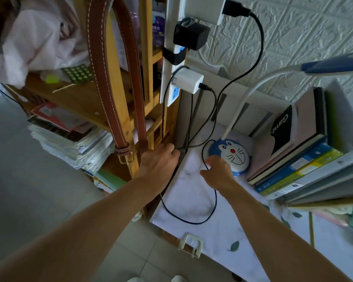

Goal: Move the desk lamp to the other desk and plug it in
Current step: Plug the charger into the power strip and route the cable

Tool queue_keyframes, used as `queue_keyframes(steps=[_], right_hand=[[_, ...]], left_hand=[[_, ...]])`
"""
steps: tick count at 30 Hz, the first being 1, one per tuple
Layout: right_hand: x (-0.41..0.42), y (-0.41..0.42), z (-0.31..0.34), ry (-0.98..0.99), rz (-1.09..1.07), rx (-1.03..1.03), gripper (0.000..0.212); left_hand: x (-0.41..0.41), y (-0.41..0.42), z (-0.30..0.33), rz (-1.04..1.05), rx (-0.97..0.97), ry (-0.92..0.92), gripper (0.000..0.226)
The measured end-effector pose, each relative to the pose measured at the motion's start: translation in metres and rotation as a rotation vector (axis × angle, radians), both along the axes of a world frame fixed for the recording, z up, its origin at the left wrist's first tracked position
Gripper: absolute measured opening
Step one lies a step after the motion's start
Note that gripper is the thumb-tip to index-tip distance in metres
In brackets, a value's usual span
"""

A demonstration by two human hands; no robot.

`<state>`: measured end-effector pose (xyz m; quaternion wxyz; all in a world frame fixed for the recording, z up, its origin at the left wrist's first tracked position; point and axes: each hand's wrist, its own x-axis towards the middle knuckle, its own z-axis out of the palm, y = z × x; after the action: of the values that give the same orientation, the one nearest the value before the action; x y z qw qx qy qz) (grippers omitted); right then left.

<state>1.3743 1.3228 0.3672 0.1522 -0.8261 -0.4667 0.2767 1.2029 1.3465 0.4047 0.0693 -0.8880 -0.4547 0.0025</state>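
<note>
Resting position, desk lamp [230,154]: round blue base with a cartoon cat face stands on the desk [222,226], at the back left corner of the white covering, just beside a row of books [298,157] on its right.
Lamp neck [251,94]: white flexible tube rises from the rear of the base and curves up and right to a blue lamp head [332,66] at the frame edge.
Right hand [217,173]: lies against the near left rim of the base, fingers bent and partly open, fingertips touching the base edge. No full grasp around the base is visible.
Left hand [158,161]: placed at the left edge of the desk, beside the wooden shelf [118,110]. Fingers are curled closed around a thin black cord [210,204].
Cord path: from the left hand it loops down over the desk front, then back up toward the lamp base, passing under the right hand.
Power strip [171,78]: white, mounted upright on the shelf post above the left hand. It carries a white charger [189,81] and a black adapter [191,35].
Plug state of lamp: cannot tell which cable belongs to the lamp.
Brown strap [112,78]: hangs in front of the shelf, left of the left hand.
</note>
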Motion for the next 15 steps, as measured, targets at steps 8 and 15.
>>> queue_keyframes(steps=[8, 15], right_hand=[[0.014, -0.014, -0.035, -0.124, -0.055, -0.169, 0.033], [-0.005, -0.001, -0.052, -0.027, -0.127, -0.221, 0.035]], left_hand=[[0.005, -0.003, -0.008, 0.002, -0.027, -0.044, 0.030], [0.001, -0.001, -0.006, 0.003, 0.034, -0.020, 0.029]])
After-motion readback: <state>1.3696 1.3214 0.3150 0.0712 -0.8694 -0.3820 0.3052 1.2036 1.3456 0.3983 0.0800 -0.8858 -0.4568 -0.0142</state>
